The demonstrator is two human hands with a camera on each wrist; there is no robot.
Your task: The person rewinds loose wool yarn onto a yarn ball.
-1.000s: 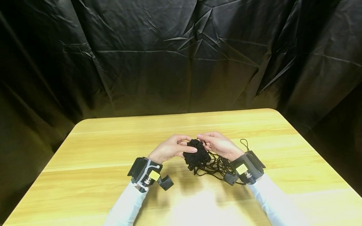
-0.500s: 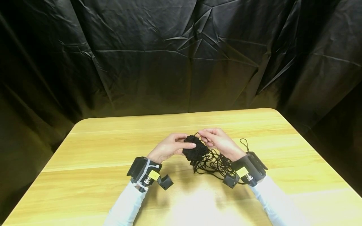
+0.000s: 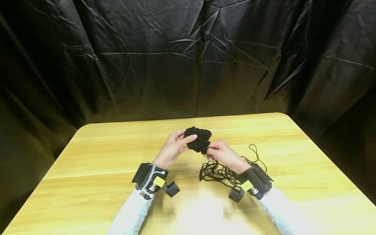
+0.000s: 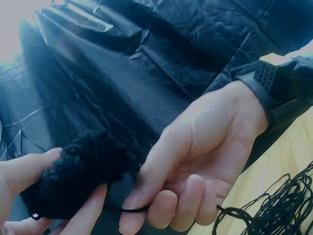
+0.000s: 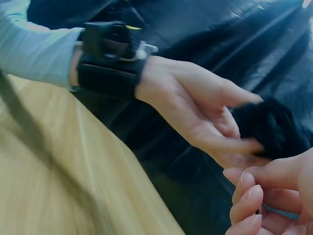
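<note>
Black and wound into a bundle (image 3: 202, 142), gripped by the left hand (image 3: 170, 147) at nine o'clock, trailing a strand (image 4: 137, 210) pinched by the right hand (image 3: 223, 154) at four o'clock.

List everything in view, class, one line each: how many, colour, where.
Cord bundle: one, black, held in the left hand
Loose cord: one tangle, black, on the table by the right hand
Table: one, pale wood, beneath the hands
Backdrop sheeting: count unclear, black, behind the table
Wrist devices: two, black with yellow patches, one per wrist
Sleeves: two, pale blue, on the forearms
Left hand: one, bare, gripping the cord bundle
Right hand: one, bare, pinching a cord strand
</note>
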